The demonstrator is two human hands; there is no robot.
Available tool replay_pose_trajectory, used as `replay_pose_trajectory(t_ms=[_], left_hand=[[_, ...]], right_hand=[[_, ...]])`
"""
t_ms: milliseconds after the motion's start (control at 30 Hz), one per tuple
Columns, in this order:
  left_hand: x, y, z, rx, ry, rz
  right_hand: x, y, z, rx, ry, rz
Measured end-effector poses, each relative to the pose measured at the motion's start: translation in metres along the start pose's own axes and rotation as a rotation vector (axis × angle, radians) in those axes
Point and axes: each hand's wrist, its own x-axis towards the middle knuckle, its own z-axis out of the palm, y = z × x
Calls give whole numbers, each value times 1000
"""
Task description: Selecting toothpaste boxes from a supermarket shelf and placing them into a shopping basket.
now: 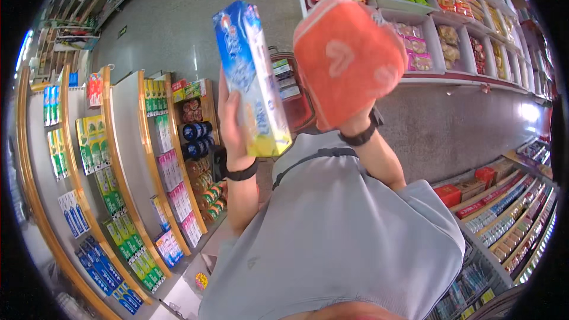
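Note:
My left hand point(233, 124) is closed around a long blue, white and yellow package point(249, 80), held upright with its yellow end lowest. To its right, my right hand point(358, 120) holds a red cloth-like item point(342, 58) with pale heart-shaped marks, seemingly folded and slightly blurred; it hides most of my fingers. The two items are apart. Between and below them, a dark red basket point(306, 120) with several packaged goods in it shows partly behind the blue package.
Shelves point(118, 151) of toothpaste-like boxes and jars stand on the left. At the upper right is a display of white bins point(438, 49) with wrapped snacks. Another stocked shelf point(498, 218) stands at lower right. Grey floor point(178, 22) lies between them.

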Motion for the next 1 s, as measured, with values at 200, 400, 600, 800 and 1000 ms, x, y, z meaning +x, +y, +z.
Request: replay_pose_trajectory(t_ms=[200,400,600,800,1000], left_hand=[[20,-4,33,299,-23,124],[11,-10,46,417,-42,183],[-1,-23,37,547,-254,118],[-22,-20,46,546,-394,122],[-32,-15,33,532,-512,6]], right_hand=[[-35,3,45,-728,-63,-239],[-24,-8,34,-598,-118,-252],[4,1,17,-5,-3,17],[40,13,0,318,19,158],[73,10,-15,515,114,120]])
